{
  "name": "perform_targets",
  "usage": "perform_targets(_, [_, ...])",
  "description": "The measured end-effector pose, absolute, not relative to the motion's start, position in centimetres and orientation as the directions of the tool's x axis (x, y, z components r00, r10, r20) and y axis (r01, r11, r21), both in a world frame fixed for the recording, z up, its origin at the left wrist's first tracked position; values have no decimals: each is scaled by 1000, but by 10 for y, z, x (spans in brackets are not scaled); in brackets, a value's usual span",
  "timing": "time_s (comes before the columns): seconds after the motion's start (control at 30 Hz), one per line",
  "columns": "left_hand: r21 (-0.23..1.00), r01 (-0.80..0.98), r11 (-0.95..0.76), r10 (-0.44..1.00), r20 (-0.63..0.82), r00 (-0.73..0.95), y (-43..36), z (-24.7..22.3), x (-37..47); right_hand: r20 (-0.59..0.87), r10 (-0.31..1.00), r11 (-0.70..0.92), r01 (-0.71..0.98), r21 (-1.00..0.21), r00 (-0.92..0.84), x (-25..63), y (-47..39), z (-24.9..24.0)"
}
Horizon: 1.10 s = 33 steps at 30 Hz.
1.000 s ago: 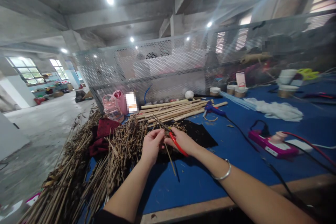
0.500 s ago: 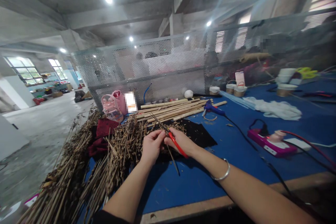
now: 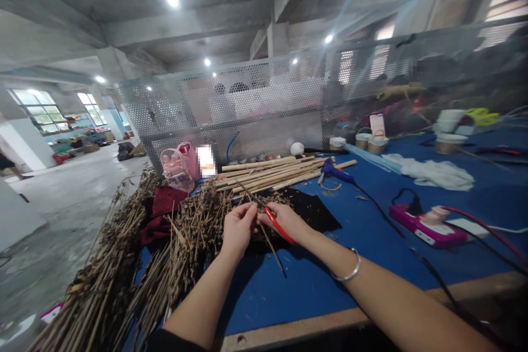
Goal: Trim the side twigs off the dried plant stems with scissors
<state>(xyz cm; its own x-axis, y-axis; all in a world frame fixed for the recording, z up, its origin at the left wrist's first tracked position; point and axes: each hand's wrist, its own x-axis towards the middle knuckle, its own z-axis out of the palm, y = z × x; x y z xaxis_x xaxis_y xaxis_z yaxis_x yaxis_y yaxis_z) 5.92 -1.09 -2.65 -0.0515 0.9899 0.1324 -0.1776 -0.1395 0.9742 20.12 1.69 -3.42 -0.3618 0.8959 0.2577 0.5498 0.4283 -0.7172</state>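
Observation:
Red-handled scissors are in my right hand, their dark blades slanting up and to the left past my fingertips. My left hand is closed in a pinch on a thin dried stem. One end of that stem slopes down over the blue tabletop. Where the stem passes between my two hands is mostly hidden by fingers. Behind my hands, dried plant bits lie on a black cloth. A heap of dried branches lies close on the left.
Pale wooden sticks lie across the back, beside a blue glue gun. A magenta power strip with cables sits at right. A pink bag stands at back left, before a perforated metal screen.
Both hands stay almost in place. The hanging end of the stem has shifted slightly to the right. A person's leg has appeared at the far left edge.

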Motion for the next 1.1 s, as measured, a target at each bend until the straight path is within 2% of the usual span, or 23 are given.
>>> perform_targets(0.17, [970,-213,-121,993,114,-43,-10,-27,59,254,900,433,660,-613,-355,205,17,-36])
perform_targets(0.43, [971,-216,-107,994,107,-8,-9,-30,59,263,875,474,608,-637,-407,205,10,-28])
perform_targets(0.93, [980,-149,-131,991,124,-51,-7,-31,57,255,908,419,720,-553,-333,206,20,-36])
perform_targets(1.1, [973,-131,-189,980,178,-90,-4,-31,55,242,924,377,810,-449,-296,203,16,-33])
